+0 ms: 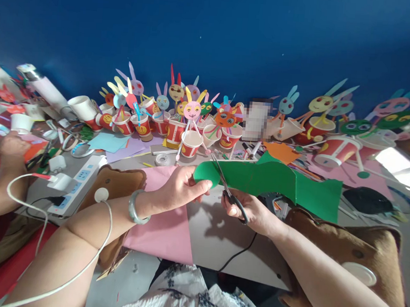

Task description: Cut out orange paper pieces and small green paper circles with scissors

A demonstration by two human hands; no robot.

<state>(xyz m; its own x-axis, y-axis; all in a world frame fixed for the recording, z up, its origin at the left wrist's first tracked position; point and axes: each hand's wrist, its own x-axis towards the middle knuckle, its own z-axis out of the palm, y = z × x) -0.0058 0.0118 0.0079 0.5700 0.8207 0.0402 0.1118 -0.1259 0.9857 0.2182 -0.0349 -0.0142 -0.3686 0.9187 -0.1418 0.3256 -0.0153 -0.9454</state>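
Observation:
My left hand (185, 186) pinches the rounded left end of a long green paper (270, 176) between thumb and fingers. In my right hand (248, 210) is a pair of scissors (227, 190) with black handles, my fingers in the loops. Its blades point up and away, across the green paper just right of my left thumb. The paper stretches out to the right, curled and wavy, past my right hand. Below my left forearm lies a sheet of pink paper (164, 230) on the table.
Paper cups with paper rabbit faces, such as a pink one (193, 110), line the back by the blue wall. A power strip (80, 182) and a white cable (106, 240) are at left. Brown bags (370, 249) flank me. A co-worker's hand (14, 147) is far left.

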